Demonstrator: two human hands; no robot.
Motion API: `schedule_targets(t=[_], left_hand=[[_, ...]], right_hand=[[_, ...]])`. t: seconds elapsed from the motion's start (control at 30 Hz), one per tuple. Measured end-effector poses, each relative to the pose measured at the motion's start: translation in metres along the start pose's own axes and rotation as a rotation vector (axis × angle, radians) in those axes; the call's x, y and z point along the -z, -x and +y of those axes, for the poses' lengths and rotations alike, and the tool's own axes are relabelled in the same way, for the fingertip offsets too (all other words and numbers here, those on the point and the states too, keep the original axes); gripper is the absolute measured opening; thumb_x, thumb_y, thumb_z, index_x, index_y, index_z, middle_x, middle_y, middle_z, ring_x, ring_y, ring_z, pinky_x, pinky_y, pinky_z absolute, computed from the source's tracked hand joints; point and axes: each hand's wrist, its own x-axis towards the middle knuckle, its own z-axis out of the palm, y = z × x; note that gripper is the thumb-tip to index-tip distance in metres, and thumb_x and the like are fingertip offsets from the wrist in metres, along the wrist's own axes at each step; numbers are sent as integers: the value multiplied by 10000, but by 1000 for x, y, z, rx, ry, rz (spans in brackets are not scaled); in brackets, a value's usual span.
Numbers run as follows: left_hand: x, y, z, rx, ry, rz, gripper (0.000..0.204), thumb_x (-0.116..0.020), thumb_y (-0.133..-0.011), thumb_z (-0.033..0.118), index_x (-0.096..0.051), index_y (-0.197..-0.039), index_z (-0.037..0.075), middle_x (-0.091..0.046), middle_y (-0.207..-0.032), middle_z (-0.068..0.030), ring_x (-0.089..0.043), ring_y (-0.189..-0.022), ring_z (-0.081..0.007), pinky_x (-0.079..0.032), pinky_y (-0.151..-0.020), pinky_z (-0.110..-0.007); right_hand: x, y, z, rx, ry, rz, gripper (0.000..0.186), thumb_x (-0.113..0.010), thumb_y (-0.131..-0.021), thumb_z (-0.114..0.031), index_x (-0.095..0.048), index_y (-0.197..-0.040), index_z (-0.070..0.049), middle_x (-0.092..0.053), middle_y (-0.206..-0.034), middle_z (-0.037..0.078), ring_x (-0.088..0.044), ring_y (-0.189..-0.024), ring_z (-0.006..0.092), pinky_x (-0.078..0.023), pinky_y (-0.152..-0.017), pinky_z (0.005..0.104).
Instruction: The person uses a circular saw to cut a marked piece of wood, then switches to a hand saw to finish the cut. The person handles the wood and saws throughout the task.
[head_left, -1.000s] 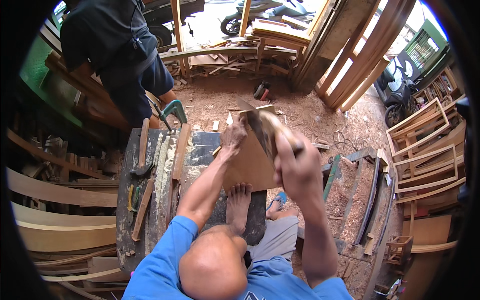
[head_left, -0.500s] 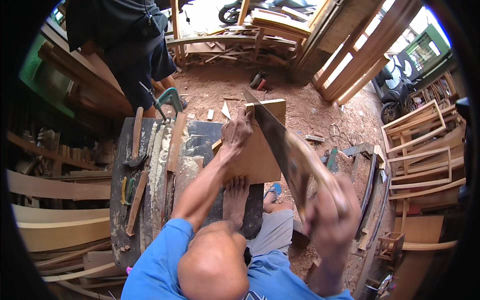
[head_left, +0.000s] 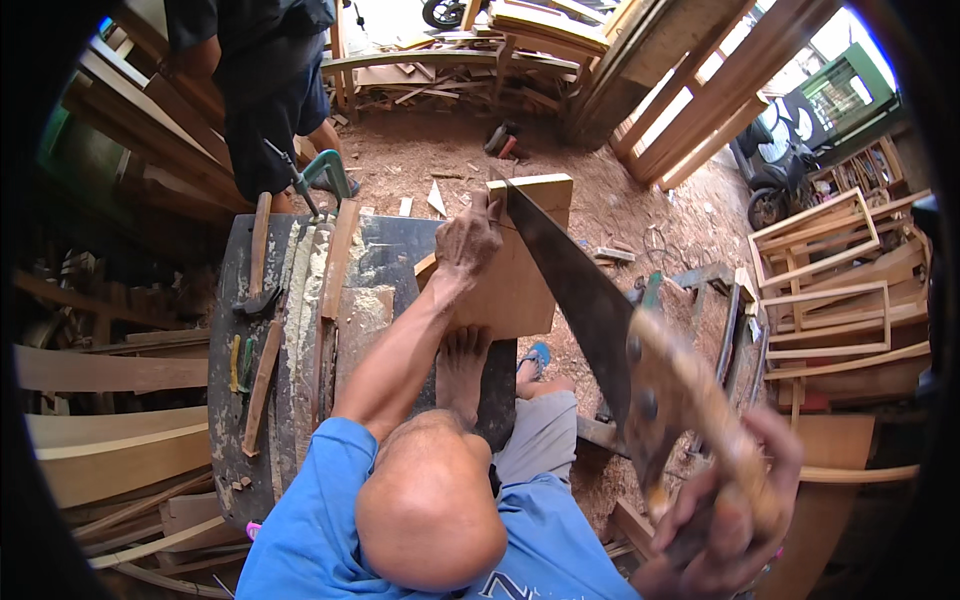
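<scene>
My left hand grips the far left part of a flat wooden board, its fingers pressed together near the top edge. A handsaw slants across the board's far right side, its blade tip beside my left fingers. The fingers of my right hand are wrapped round the saw's wooden handle, at the lower right. My bare foot bears on the near edge of the board, which lies over a dark, worn bench. Whether the teeth sit in a cut is too small to tell.
A green clamp stands at the bench's far edge. On the bench lie a hammer, wood strips and small hand tools. A person stands far left. Wooden frames are stacked right; wood chips cover the floor.
My right hand has drawn the saw back toward the lower right, so more of the handle shows. My left hand and foot stay on the board. The whole view has shifted slightly.
</scene>
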Motion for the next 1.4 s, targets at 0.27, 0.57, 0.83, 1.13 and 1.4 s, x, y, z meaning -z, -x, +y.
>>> schedule_targets(t=[0.27,0.57,0.83,1.13,1.4], left_hand=[[7,6,16,-59,62,-24,225,-438,-1058,329,-520,-1043,120,-680,-724,-195,-683,-659,-412,-515,-582,-520],[-13,-16,-5,22,-65,7,320,-408,-1068,373,-511,-1041,70,-689,-742,-209,-688,-690,-435,-520,-590,-549],[-1,0,14,-32,64,-35,338,-379,-1073,384,-509,-1075,71,-700,-806,-237,-688,-730,-453,-524,-609,-552],[-11,-24,-9,164,-36,-100,356,-387,-1069,402,-513,-1081,69,-703,-822,-241,-692,-754,-457,-531,-654,-560],[-7,-8,8,106,65,-102,291,-416,-1068,357,-497,-1047,78,-698,-777,-221,-701,-713,-426,-533,-631,-553]], right_hand=[[-59,-92,50,-19,-73,-409,499,-604,-1013,-288,-399,-1369,-5,-547,-681,29,-546,-459,103,-444,-400,244],[-6,15,5,-15,-173,-88,511,-600,-993,-282,-479,-1298,110,-611,-703,97,-535,-484,124,-432,-423,241],[-63,-98,72,-24,-218,-333,365,-582,-993,-195,-510,-1311,-33,-607,-779,95,-546,-463,87,-444,-411,243],[-20,-1,31,-35,62,-258,472,-602,-934,-127,-461,-1354,34,-648,-816,116,-570,-522,84,-491,-456,236],[-51,-92,25,-154,-139,-319,435,-594,-992,-224,-460,-1334,9,-526,-617,40,-489,-404,98,-414,-345,249]])
